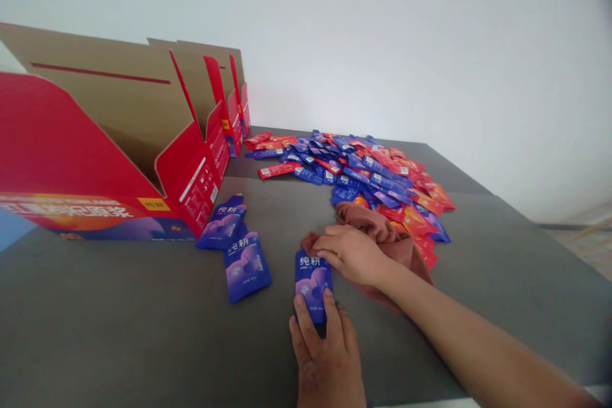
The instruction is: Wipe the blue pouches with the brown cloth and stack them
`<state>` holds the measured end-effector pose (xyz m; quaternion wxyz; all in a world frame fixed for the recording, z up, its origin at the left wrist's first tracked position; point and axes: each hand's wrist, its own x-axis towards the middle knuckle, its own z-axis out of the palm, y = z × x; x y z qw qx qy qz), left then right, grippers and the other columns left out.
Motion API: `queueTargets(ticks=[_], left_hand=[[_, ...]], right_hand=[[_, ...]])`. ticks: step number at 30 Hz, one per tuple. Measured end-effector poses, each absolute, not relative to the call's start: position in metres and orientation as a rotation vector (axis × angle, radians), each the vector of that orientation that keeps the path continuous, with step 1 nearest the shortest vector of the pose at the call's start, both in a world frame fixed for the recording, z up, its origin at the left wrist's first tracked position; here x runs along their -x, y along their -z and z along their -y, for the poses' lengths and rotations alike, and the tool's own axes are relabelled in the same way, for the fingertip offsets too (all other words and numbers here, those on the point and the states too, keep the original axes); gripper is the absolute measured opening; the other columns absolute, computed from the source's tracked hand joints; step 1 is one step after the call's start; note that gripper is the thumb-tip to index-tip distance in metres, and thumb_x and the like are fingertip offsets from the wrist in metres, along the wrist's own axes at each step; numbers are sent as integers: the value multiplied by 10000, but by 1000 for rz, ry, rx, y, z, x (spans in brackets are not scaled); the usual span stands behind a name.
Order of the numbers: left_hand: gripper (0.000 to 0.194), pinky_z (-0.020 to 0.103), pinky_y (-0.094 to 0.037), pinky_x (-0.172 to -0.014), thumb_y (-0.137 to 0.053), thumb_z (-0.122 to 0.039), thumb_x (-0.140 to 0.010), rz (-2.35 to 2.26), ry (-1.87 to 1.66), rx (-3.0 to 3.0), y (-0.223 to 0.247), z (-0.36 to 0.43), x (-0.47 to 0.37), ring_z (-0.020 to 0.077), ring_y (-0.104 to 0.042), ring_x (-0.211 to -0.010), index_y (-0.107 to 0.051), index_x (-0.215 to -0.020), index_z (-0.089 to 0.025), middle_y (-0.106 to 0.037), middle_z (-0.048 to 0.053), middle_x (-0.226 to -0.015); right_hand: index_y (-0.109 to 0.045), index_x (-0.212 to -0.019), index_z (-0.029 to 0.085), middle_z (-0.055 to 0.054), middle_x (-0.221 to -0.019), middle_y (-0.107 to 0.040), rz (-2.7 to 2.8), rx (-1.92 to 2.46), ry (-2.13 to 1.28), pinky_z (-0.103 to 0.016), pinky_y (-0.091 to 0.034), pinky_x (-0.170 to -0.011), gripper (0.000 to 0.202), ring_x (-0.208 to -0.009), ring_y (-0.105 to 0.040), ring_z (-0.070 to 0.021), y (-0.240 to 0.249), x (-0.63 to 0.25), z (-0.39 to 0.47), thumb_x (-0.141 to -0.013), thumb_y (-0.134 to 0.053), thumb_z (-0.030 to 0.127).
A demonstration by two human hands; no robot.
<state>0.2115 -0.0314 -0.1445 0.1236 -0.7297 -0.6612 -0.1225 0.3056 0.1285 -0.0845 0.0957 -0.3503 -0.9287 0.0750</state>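
A blue pouch (313,287) with purple fruit print lies flat on the dark table (167,331). My left hand (327,347) rests on its lower end, fingers spread and pressing it down. With closed fingers, my right hand (354,254) grips a brownish-red cloth (399,248) at the pouch's top edge. The rest of the cloth lies bunched under and beyond the right wrist. Left of the held pouch, two more blue pouches lie partly overlapping, one (247,268) nearer and the other (222,223) against a red box.
An open red carton (191,185) stands at the left, with more open cartons (234,115) behind it. A heap of blue and red pouches (358,169) spreads across the back of the table, before a pale wall (382,44).
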Motion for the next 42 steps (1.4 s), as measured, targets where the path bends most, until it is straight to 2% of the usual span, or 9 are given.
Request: queueTargets(ticks=[5, 9, 15, 18, 25, 29, 36, 42], left_hand=[[405, 585, -496, -926, -577, -100, -745, 1973, 391, 2123, 142, 31, -214, 475, -369, -1229, -644, -1129, -211, -465, 49, -1347], [423, 579, -483, -943, -576, -87, -741, 1984, 361, 2137, 141, 31, -213, 439, -422, -1212, -640, -1135, -225, -523, 62, -1253], [394, 602, -494, -916, -566, -94, -756, 1948, 340, 2130, 141, 32, -212, 490, -348, -1244, -649, -1121, -219, -441, 55, -1373], [376, 602, -491, -920, -572, -112, -764, 1931, 350, 2137, 141, 32, -212, 498, -321, -1255, -650, -1119, -210, -446, 58, -1373], [384, 575, -498, -932, -590, -134, -769, 1983, 369, 2121, 144, 32, -213, 471, -372, -1233, -638, -1138, -231, -450, 33, -1363], [459, 590, -486, -937, -585, -71, -728, 1985, 344, 2135, 142, 32, -214, 483, -378, -1220, -622, -1163, -213, -514, 52, -1248], [424, 605, -496, -910, -542, -71, -749, 1936, 311, 2146, 140, 32, -211, 502, -334, -1238, -635, -1141, -203, -452, 56, -1350], [389, 594, -504, -906, -571, -99, -758, 1957, 319, 2147, 139, 31, -210, 486, -362, -1232, -648, -1120, -218, -476, 50, -1345]], right_hand=[[-641, -994, 213, -42, -865, -554, 2762, 809, -244, -311, -310, -738, 208, -839, -494, -178, 76, -304, -110, -934, -447, 261], [-641, -907, 210, -33, -862, -555, 2889, 590, -339, -313, -318, -746, 214, -817, -482, -175, 75, -298, -98, -928, -453, 311], [-647, -986, 222, -32, -872, -568, 2814, 884, -311, -292, -336, -753, 214, -847, -511, -167, 82, -301, -117, -947, -442, 270], [-650, -954, 192, -43, -856, -575, 2762, 995, -268, -289, -347, -756, 217, -838, -518, -169, 86, -306, -126, -946, -445, 262], [-631, -974, 176, -43, -850, -580, 2671, 772, -434, -287, -356, -755, 204, -817, -514, -161, 75, -303, -108, -931, -434, 209], [-635, -921, 202, -21, -849, -584, 2834, 593, -537, -283, -356, -760, 152, -810, -517, -153, 70, -295, -95, -907, -488, 237], [-642, -956, 198, -31, -871, -604, 2793, 871, -420, -276, -357, -735, 174, -831, -538, -159, 78, -298, -111, -921, -475, 230], [-645, -934, 168, -49, -854, -614, 2706, 961, -392, -282, -370, -754, 188, -828, -548, -166, 80, -305, -119, -924, -462, 212]])
